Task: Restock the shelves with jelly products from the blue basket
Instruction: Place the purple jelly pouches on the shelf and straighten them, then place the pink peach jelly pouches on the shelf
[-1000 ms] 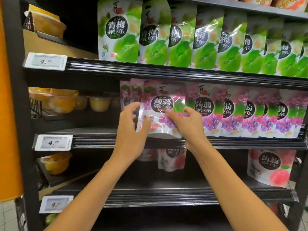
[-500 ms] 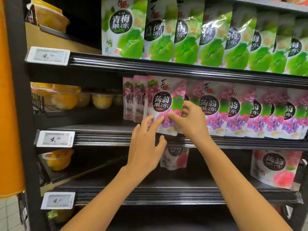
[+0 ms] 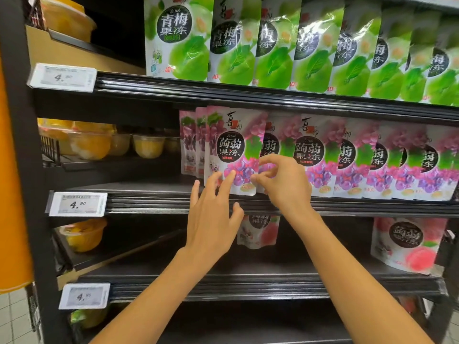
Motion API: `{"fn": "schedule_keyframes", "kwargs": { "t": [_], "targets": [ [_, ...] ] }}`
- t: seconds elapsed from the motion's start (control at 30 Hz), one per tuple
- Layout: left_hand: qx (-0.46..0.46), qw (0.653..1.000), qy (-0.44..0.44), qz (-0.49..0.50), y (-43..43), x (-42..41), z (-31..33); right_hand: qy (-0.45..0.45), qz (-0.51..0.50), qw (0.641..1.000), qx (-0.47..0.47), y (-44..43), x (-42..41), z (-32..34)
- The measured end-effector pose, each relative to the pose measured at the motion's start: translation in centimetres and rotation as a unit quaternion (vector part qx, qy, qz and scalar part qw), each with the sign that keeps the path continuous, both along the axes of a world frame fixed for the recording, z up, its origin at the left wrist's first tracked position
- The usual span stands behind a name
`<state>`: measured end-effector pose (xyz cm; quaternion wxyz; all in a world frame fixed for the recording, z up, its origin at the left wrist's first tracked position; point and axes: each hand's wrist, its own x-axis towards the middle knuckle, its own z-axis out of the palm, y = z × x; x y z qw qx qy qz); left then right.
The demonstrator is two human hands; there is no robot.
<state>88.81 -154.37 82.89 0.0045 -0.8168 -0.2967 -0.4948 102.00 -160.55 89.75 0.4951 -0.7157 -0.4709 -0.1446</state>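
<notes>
At the left end of the middle shelf [image 3: 154,202] a price tag [image 3: 78,204] is hanging on the front edge; behind it, clear fruit cups [image 3: 149,145] are sitting toward the back; to their right, the front grape jelly pouch [image 3: 231,150] is standing upright near the front edge, at the left end of a row of grape jelly pouches [image 3: 372,157] that is running to the shelf's right end, each one overlapping the next. The left hand [image 3: 213,219] is reaching up from below with fingers straight and spread, its fingertips touching the lower front of that pouch and gripping nothing; the right hand [image 3: 285,184] is hovering at the pouch's lower right corner with fingers curled and the thumb tip against the edge, though whether it is actually pinching the pouch I cannot tell. Above, green jelly pouches [image 3: 310,45] are filling the top shelf [image 3: 223,88]; a peach jelly pouch [image 3: 404,244] is leaning at the right end of the lower shelf [image 3: 248,286].
</notes>
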Motion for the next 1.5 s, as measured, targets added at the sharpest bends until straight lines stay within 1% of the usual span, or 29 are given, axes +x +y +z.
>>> {"fn": "schedule_keyframes", "kwargs": {
  "t": [0.13,0.4,0.63,0.73,0.87,0.97,1.03,1.13,1.2,1.27,1.33,1.4,1.47,1.5],
  "targets": [
    [0.009,1.0,0.016,0.024,-0.1,0.0,-0.2,-0.008,-0.011,1.0,0.003,0.7,-0.4,-0.4],
    [0.013,0.999,0.033,0.019,-0.8,0.4,-0.1,0.045,-0.039,0.997,0.039,0.1,0.3,-0.9],
    [-0.008,1.0,0.017,0.005,-1.2,0.5,0.1,0.029,-0.029,0.999,0.014,-0.6,0.8,-1.2],
    [0.002,1.0,-0.005,-0.015,-1.8,0.4,0.0,0.023,-0.034,0.999,0.016,-1.3,0.9,-1.8],
    [0.026,0.994,-0.062,-0.082,-3.1,0.4,-1.3,0.027,-0.017,0.999,0.028,-3.0,0.7,-3.4],
    [-0.006,0.989,-0.094,-0.115,-3.9,0.1,-3.5,0.064,0.021,0.997,0.022,-4.7,0.7,-5.9],
    [-0.055,0.985,-0.1,-0.13,-4.4,-0.2,-5.9,0.095,0.058,0.994,0.003,-5.9,0.9,-8.6],
    [-0.146,0.973,-0.093,-0.153,-5.4,-0.9,-10.8,0.128,0.095,0.986,-0.058,-7.7,1.2,-14.5],
    [-0.2,0.963,-0.089,-0.155,-6.5,-1.3,-15.2,0.16,0.112,0.975,-0.109,-8.8,1.3,-19.3],
    [-0.269,0.95,-0.075,-0.137,-7.7,-1.8,-20.6,0.199,0.117,0.958,-0.17,-9.8,1.4,-24.8],
    [-0.345,0.931,-0.042,-0.114,-9.1,-2.3,-26.8,0.244,0.118,0.93,-0.248,-10.8,1.5,-30.5],
    [-0.413,0.906,0.002,-0.089,-10.5,-3.1,-33.3,0.29,0.129,0.898,-0.305,-11.9,1.5,-36.5],
    [-0.477,0.875,0.05,-0.059,-12.0,-4.2,-39.9,0.318,0.142,0.863,-0.365,-13.1,1.5,-43.0],
    [-0.51,0.856,0.071,-0.04,-12.7,-4.8,-43.0,0.326,0.145,0.84,-0.409,-13.8,1.3,-46.1]
  ]
}}
